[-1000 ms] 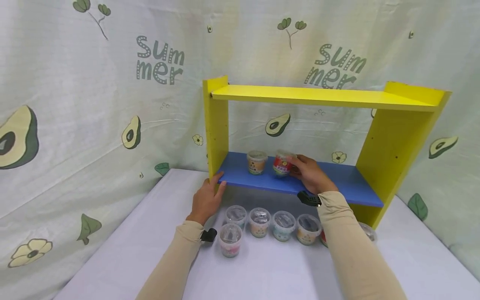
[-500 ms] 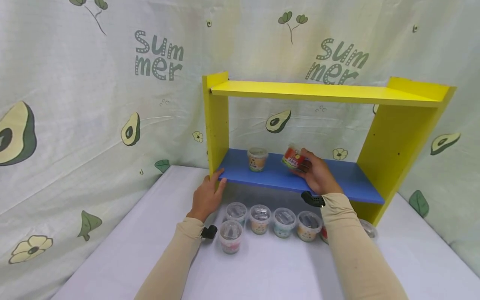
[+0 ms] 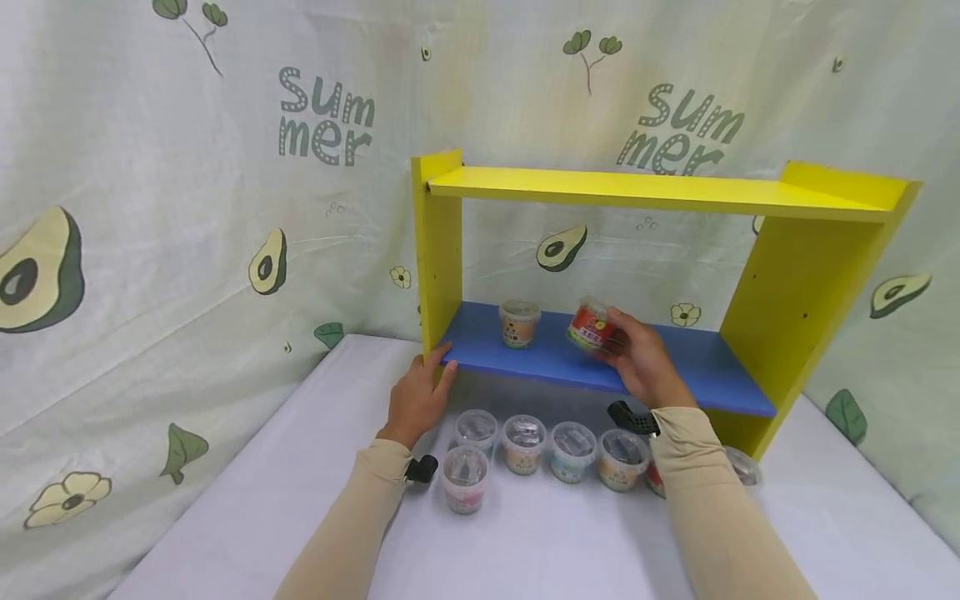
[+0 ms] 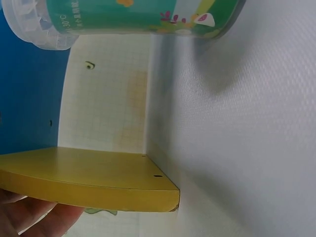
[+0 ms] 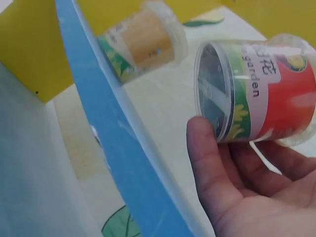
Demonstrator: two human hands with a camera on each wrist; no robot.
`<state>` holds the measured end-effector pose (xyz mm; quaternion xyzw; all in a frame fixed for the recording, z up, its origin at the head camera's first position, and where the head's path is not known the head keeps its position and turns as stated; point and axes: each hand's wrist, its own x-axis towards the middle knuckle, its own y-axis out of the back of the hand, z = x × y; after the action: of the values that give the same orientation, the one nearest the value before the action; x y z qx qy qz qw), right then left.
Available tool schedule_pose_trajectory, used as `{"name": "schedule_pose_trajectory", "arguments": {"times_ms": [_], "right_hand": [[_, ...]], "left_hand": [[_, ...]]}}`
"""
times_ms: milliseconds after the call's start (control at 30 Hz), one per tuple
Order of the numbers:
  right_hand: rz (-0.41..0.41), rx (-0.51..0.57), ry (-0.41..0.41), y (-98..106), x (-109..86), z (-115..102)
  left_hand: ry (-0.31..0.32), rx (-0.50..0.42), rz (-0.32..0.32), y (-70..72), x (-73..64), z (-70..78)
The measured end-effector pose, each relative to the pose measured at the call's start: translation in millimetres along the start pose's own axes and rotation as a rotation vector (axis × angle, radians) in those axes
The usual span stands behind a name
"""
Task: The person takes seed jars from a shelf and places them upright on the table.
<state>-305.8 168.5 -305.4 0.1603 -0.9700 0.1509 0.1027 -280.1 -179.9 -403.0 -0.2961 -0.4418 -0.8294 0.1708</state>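
Note:
My right hand (image 3: 647, 364) holds a clear plastic tub with a red label (image 3: 590, 327), tilted, over the blue shelf board (image 3: 697, 362). In the right wrist view the thumb is at the bottom end of this tub (image 5: 284, 94) and the other fingers lie along its underside. To its left, an orange-labelled tub (image 3: 519, 324) stands upright on the board. My left hand (image 3: 415, 403) grips the shelf unit's front left corner, where the yellow side panel (image 3: 438, 258) meets the board. In the left wrist view its fingers (image 4: 52, 222) show partly behind the yellow panel.
Below the board, several lidded tubs stand in a row on the white table, among them an orange one (image 3: 522, 450) and a light blue one (image 3: 572, 457). A pink tub (image 3: 464, 483) stands in front, near the left wrist. A yellow top board (image 3: 637, 185) spans above.
The red-labelled tub has been lifted and tilted, moving slightly right, away from the orange-labelled tub; my right hand still holds it. My left hand keeps its place at the shelf corner.

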Motion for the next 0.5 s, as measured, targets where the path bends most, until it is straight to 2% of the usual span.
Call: {"name": "schedule_pose_trajectory", "arguments": {"times_ms": [300, 500], "right_hand": [[0.034, -0.090, 0.061, -13, -28.1, -1], [0.016, -0.071, 0.084, -18, -38.3, 0]], "left_hand": [[0.001, 0.003, -0.013, -1.2, 2.4, 2.1], [0.009, 0.006, -0.002, -1.7, 2.6, 0.4]]}}
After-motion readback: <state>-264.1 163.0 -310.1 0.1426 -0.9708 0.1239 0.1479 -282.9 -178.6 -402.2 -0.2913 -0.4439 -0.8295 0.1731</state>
